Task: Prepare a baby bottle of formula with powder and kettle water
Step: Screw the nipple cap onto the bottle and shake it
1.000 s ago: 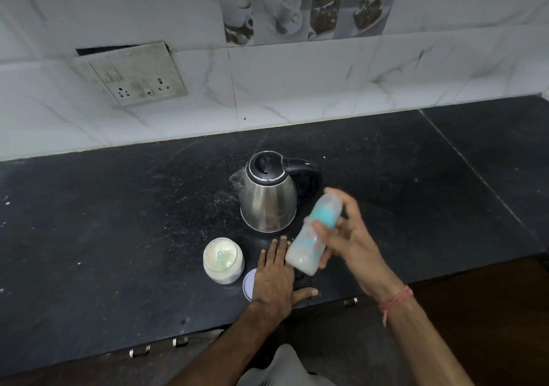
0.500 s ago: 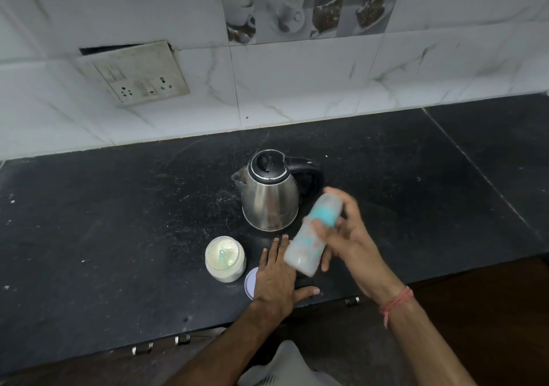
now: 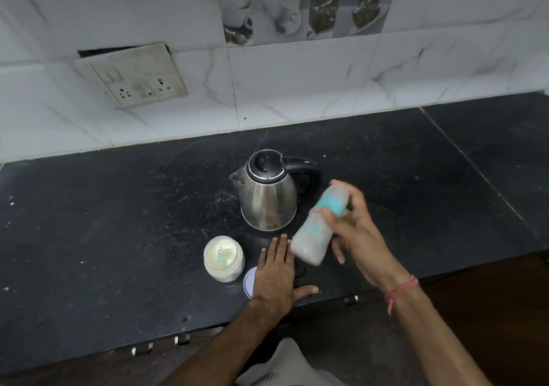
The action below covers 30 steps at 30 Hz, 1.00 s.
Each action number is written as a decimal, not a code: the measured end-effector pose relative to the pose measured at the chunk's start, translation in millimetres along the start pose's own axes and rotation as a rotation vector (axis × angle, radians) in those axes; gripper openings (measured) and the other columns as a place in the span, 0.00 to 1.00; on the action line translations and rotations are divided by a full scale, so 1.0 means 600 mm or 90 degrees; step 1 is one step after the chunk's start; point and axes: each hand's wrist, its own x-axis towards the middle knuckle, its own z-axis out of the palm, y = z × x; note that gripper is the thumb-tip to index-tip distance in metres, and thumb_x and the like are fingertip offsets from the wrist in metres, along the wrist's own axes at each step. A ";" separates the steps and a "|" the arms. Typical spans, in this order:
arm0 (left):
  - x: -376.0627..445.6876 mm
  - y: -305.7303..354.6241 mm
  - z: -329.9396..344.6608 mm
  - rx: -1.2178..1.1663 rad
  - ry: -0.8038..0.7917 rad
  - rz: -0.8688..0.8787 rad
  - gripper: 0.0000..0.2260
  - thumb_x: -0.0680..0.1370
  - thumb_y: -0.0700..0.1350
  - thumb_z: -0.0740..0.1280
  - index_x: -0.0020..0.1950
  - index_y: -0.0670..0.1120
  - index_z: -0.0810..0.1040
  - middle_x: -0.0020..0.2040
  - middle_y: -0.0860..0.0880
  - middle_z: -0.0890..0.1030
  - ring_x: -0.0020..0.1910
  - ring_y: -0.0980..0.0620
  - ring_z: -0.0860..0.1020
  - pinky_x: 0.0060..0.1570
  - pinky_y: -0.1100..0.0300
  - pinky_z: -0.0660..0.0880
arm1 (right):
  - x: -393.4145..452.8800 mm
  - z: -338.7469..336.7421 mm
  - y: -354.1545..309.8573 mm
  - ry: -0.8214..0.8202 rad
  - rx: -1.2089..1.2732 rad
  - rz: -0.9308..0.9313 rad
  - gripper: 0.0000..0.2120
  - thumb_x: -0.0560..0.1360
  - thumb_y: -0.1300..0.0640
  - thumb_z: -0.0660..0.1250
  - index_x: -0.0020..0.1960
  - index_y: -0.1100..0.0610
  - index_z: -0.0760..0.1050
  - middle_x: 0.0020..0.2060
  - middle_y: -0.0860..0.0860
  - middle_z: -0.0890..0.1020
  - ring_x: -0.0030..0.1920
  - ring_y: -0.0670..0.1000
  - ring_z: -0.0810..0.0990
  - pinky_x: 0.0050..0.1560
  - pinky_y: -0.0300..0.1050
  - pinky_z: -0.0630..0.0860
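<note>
Head view showed little change against the earlier pictures. The right hand (image 3: 353, 231) held the bottle (image 3: 318, 228) in the air as before, with fingers and thumb curled round its upper part near the turquoise collar. The bottle was tilted, its top pointing up and away toward the kettle handle, its base low and near the left hand. It looked blurred, and its angle differed only slightly from half a second ago. The left hand (image 3: 276, 272) lay flat on the tabletop (image 3: 118, 237) in the same place, fingers straight and together, thumb spread to the side, holding nothing. Its palm covered part of a round pale lid (image 3: 249, 280), as earlier.

The steel kettle (image 3: 269, 195) stood upright behind the hands, black lid closed, spout to the left, black handle to the right. The bottle was just in front of the handle and hid a part of it. The open jar (image 3: 224, 262) of white powder stood left of the left hand, touching or nearly touching the lid; a pale scoop lay inside it. White specks of powder were scattered on the dark tabletop near the kettle.

On the tiled wall, a socket plate (image 3: 133, 75) hung crooked at the left, and a picture tile (image 3: 303, 5) with cups and desserts was above. A red thread (image 3: 401, 292) was tied on the right wrist.

A small print was low on the kettle body, but too small to read. The bottle had coloured marks, too blurred to read.
</note>
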 end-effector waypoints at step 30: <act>0.000 -0.006 0.015 0.001 0.073 0.023 0.60 0.76 0.81 0.62 0.93 0.42 0.48 0.93 0.42 0.51 0.93 0.40 0.52 0.91 0.41 0.50 | -0.036 0.013 0.046 0.072 0.085 0.006 0.30 0.79 0.53 0.75 0.78 0.39 0.70 0.63 0.61 0.85 0.50 0.58 0.83 0.25 0.42 0.72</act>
